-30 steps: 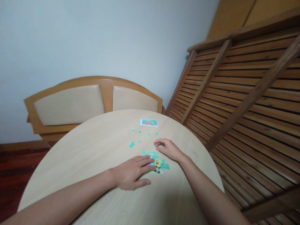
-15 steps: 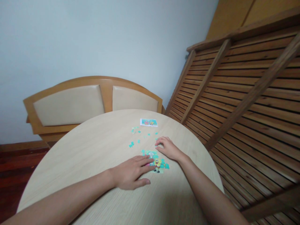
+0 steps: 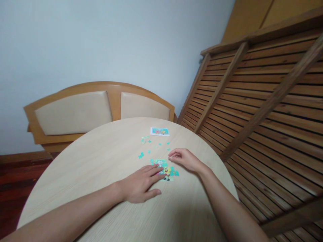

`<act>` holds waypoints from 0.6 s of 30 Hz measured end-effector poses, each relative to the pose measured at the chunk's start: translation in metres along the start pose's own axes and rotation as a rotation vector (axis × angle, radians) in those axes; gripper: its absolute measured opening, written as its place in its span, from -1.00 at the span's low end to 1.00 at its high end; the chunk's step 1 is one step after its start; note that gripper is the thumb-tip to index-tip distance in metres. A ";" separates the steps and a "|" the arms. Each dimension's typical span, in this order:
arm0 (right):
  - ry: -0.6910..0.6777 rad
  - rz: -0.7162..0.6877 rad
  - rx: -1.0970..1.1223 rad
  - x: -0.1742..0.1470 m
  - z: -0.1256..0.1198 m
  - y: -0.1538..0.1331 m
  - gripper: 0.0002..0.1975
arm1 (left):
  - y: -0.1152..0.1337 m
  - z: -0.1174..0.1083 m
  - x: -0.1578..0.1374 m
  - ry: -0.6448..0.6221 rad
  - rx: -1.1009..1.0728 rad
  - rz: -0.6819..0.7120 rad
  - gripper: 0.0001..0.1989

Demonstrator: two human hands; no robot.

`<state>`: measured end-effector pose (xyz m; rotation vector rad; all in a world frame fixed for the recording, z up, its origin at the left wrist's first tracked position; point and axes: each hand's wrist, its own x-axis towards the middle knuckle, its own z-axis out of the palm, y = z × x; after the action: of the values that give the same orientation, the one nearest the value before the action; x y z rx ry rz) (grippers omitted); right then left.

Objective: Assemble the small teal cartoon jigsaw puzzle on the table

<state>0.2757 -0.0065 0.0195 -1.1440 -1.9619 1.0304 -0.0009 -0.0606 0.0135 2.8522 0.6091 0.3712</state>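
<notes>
A partly joined jigsaw puzzle with a yellow cartoon figure and teal background lies flat on the round table. My left hand rests palm down with fingers spread, its fingertips on the puzzle's left side and covering part of it. Just beyond the puzzle's upper right edge is my right hand, its thumb and fingertips pinched together. Whatever lies between those fingertips is too small to make out. A loose teal puzzle piece lies just past the right fingertips.
Several loose puzzle pieces are scattered beyond the puzzle. Farther back lies a picture card with cartoon figures. A padded wooden headboard stands behind the table, and a slatted wooden panel leans along the right.
The puzzle and my left fingertips have shifted slightly away from me and to the left. My right fingers have closed into a pinch, and that hand has moved a little right.
</notes>
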 end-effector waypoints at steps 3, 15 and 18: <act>-0.093 -0.007 0.025 -0.003 0.002 -0.005 -0.65 | -0.003 0.002 -0.001 0.011 0.004 -0.018 -0.40; -0.073 -0.033 0.004 -0.001 0.009 -0.001 -0.75 | -0.004 0.002 -0.001 -0.011 -0.004 -0.027 -0.40; -0.069 -0.048 -0.019 -0.002 0.011 -0.002 -0.75 | -0.003 0.001 -0.001 -0.016 0.010 -0.029 -0.41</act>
<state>0.2668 -0.0118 0.0156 -1.0795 -2.0467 1.0409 -0.0027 -0.0581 0.0117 2.8498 0.6501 0.3419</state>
